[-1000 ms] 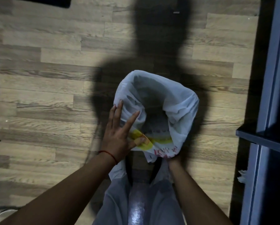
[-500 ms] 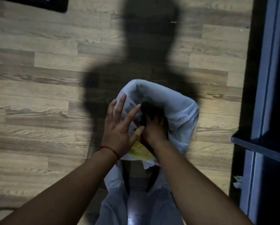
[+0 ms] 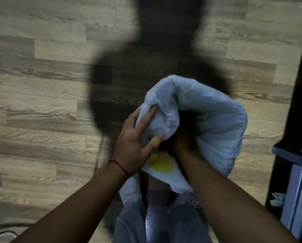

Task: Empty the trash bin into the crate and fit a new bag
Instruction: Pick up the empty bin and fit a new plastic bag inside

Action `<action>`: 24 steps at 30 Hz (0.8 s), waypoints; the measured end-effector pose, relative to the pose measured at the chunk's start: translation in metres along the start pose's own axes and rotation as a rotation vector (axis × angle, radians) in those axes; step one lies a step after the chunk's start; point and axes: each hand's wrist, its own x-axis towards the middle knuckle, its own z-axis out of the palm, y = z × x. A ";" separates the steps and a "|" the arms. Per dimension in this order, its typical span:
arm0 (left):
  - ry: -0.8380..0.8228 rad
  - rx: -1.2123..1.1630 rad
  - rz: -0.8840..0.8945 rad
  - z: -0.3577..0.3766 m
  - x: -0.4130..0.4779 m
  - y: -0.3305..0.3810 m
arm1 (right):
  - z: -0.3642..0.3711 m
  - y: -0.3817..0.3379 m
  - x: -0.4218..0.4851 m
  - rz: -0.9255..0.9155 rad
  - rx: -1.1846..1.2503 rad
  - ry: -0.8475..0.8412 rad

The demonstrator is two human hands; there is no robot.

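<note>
A white plastic bag (image 3: 215,120) with a yellow print billows open over the wooden floor in front of my legs. My left hand (image 3: 136,139), with a plaster on one finger and a red thread at the wrist, grips the bag's left rim. My right hand (image 3: 183,142) reaches into the dark mouth of the bag, its fingers hidden inside. The bin under the bag is hidden by the plastic. No crate is in view.
A dark blue shelf or cabinet frame (image 3: 297,155) stands along the right edge. A crumpled scrap of paper (image 3: 277,199) lies at its foot. My shadow falls across the wooden floor (image 3: 41,102). A cable runs along the lower left.
My right hand came up from below the bag and went into its mouth. My left hand went from flat against the plastic to gripping the rim, and the bag shifted right.
</note>
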 end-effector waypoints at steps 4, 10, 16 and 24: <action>0.044 -0.216 -0.099 -0.002 0.010 0.003 | -0.007 -0.010 0.001 0.045 0.016 -0.175; 0.043 -0.096 -0.081 0.001 0.010 -0.009 | -0.003 -0.017 0.024 0.033 -0.076 -0.366; 0.143 0.063 -0.158 0.005 0.011 -0.001 | -0.025 -0.041 -0.009 0.026 0.099 0.166; 0.130 0.083 -0.107 0.006 0.007 -0.001 | -0.017 -0.022 0.000 -0.040 -0.135 -0.320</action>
